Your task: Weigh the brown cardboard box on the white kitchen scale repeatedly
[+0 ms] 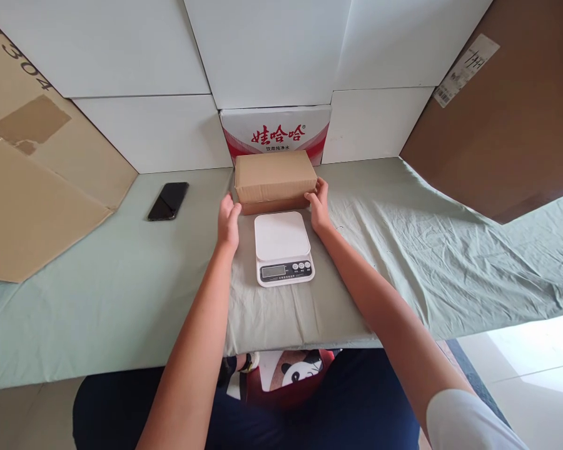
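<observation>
Left grip [228, 222] and right grip [321, 206] are clasping box [276, 178] at both ends, long axis running crosswise beyond scale [282, 237].

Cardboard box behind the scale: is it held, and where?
Yes: the cardboard box is held at its ends, left hand on the left, right hand on the right.

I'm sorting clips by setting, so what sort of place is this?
Probably a makeshift indoor workspace: a cloth-covered table, large cardboard pieces standing at both sides, and a digital scale sitting in front of a small box.
</observation>
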`<state>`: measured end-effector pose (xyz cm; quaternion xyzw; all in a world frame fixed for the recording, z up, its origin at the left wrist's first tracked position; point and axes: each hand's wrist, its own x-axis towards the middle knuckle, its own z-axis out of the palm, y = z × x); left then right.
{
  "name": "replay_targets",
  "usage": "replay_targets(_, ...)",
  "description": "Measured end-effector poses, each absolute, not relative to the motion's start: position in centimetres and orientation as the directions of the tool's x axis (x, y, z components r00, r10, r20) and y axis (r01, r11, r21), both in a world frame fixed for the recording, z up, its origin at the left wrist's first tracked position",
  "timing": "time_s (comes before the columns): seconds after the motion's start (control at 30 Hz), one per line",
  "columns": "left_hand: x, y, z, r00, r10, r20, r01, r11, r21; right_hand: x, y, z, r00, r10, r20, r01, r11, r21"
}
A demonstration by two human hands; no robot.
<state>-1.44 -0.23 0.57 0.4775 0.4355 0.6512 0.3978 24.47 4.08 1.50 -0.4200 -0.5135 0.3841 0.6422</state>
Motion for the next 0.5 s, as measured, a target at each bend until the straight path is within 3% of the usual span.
replay_targets(0.13, -4.7, -0.2, 0.5, -0.383, 0.898, 0.219, -0.094, -0.274, 0.957, 27.5, 4.2, 1.0, 0.312, 0.906, 0.285, -0.069, 0.321, -0.945)
replay_targets(0.27, -5.9, -0.4, 0.9, -0.421, 0.883, 0.206, -0.116, -0.277, 0.954, 29.3, 3.9, 0.8, 0.416, 0.888, 0.196, -0.117, 0.266, -0.957)
replay_targets(0.5, -5.3, -0.2, 0.7, -0.420, 0.891, 0.173, -0.128, -0.247, 0.961, 28.5, 3.7, 0.5, 0.397, 0.893, 0.210, -0.091, 0.266, -0.960)
